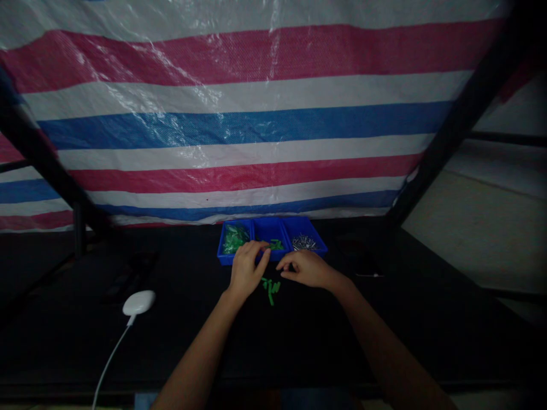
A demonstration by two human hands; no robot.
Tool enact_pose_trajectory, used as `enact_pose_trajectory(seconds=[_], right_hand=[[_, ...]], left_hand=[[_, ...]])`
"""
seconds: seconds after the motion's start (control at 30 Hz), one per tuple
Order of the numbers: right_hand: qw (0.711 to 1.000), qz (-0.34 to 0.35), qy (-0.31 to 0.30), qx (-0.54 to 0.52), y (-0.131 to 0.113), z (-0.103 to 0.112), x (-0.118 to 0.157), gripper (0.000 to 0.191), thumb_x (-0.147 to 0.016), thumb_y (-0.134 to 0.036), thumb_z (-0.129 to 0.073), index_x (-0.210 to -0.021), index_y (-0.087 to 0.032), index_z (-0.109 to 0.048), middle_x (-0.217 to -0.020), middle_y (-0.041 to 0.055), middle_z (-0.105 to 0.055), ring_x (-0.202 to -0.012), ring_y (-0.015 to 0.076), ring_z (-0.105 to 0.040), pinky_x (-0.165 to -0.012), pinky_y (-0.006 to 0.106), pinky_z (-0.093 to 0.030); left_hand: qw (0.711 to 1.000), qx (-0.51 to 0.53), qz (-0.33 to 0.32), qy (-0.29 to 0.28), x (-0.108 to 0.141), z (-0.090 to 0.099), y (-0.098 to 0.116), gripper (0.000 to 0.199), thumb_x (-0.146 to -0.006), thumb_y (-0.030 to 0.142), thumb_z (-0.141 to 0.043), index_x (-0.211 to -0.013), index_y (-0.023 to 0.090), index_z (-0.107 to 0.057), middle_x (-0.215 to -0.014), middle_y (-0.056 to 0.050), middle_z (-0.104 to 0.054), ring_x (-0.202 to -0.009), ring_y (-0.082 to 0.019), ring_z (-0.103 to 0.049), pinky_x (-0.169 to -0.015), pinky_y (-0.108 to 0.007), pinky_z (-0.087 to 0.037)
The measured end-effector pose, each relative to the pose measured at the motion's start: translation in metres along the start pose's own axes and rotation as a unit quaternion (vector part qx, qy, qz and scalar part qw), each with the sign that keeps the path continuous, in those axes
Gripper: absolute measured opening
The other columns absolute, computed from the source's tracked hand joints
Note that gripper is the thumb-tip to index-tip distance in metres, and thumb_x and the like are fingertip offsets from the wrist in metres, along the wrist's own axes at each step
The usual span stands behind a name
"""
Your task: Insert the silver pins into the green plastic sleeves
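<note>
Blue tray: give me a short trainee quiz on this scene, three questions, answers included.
1. Multiple choice: what lies in the right compartment of the blue tray?
A. Loose green pieces
B. Silver metal fasteners
C. A white cable

2. True or false: the loose green pieces lie on the black table, in front of the tray.

3. Short answer: which reaches over the tray's front wall, the left hand or the right hand?

Key: 1. B; 2. True; 3. The left hand.
</note>
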State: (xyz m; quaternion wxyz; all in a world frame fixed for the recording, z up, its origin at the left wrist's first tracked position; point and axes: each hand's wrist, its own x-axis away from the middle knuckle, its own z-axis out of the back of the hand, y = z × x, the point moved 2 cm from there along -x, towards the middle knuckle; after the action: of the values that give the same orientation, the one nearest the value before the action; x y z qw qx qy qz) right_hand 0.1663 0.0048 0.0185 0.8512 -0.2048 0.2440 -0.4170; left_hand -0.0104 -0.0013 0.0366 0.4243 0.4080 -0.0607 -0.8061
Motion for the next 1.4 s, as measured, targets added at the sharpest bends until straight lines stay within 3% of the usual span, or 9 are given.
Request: enact_pose_trajectory(seconds=[0.17, 0.5, 0.77, 1.0, 1.4], right_hand=[[0.996, 0.001, -0.084, -0.032, 0.010, -0.016, 0.000, 0.020, -0.067, -0.026, -0.067, -0.086, -0.027, -0.071, -0.071, -0.0022, -0.068, -0.062, 0.0134, -0.060, -0.054, 0.021, -0.037], [0.995, 0.001, -0.085, -0.056, 0.008, -0.020, -0.002, 0.011, -0.068, -0.019, -0.066, -0.078, -0.023, -0.069, -0.068, -0.0023, -0.065, -0.058, 0.0115, -0.056, -0.052, 0.021, -0.036], [0.980, -0.033, -0.009, -0.196, 0.008, 0.000, -0.002, 0.011, -0.079, -0.023, -0.055, -0.087, -0.018, -0.061, -0.075, 0.0000, -0.063, -0.053, 0.0094, -0.056, -0.050, 0.021, -0.043], [0.974, -0.035, 0.118, -0.189, 0.006, 0.008, -0.006, 0.013, -0.082, -0.029, -0.052, -0.089, -0.019, -0.056, -0.074, -0.0012, -0.061, -0.048, 0.0083, -0.055, -0.048, 0.021, -0.044], [0.952, -0.030, 0.130, -0.274, 0.002, -0.016, -0.014, 0.019, -0.079, -0.036, -0.055, -0.087, -0.018, -0.056, -0.081, 0.0006, -0.061, -0.048, 0.0072, -0.052, -0.043, 0.021, -0.044]], left_hand=[[1.000, 0.014, -0.015, -0.018, 0.000, -0.002, 0.003, 0.020, -0.089, 0.030, -0.043, -0.096, 0.019, -0.058, -0.086, -0.005, -0.062, -0.084, -0.018, -0.056, -0.077, -0.034, -0.043], [0.998, -0.008, -0.031, -0.059, 0.001, -0.005, 0.003, 0.020, -0.089, 0.030, -0.042, -0.094, 0.019, -0.058, -0.085, -0.004, -0.062, -0.083, -0.018, -0.056, -0.075, -0.032, -0.041], [0.998, -0.005, -0.035, -0.055, 0.001, -0.006, 0.003, 0.021, -0.089, 0.031, -0.042, -0.094, 0.019, -0.058, -0.085, -0.004, -0.062, -0.082, -0.018, -0.056, -0.075, -0.033, -0.041], [0.997, -0.010, -0.036, -0.063, 0.001, -0.006, 0.002, 0.020, -0.088, 0.032, -0.044, -0.093, 0.019, -0.058, -0.085, -0.004, -0.063, -0.081, -0.018, -0.057, -0.075, -0.033, -0.041], [0.998, -0.008, -0.031, -0.049, 0.001, -0.005, -0.001, 0.019, -0.089, 0.030, -0.043, -0.089, 0.019, -0.058, -0.084, -0.004, -0.063, -0.080, -0.018, -0.057, -0.073, -0.032, -0.041]])
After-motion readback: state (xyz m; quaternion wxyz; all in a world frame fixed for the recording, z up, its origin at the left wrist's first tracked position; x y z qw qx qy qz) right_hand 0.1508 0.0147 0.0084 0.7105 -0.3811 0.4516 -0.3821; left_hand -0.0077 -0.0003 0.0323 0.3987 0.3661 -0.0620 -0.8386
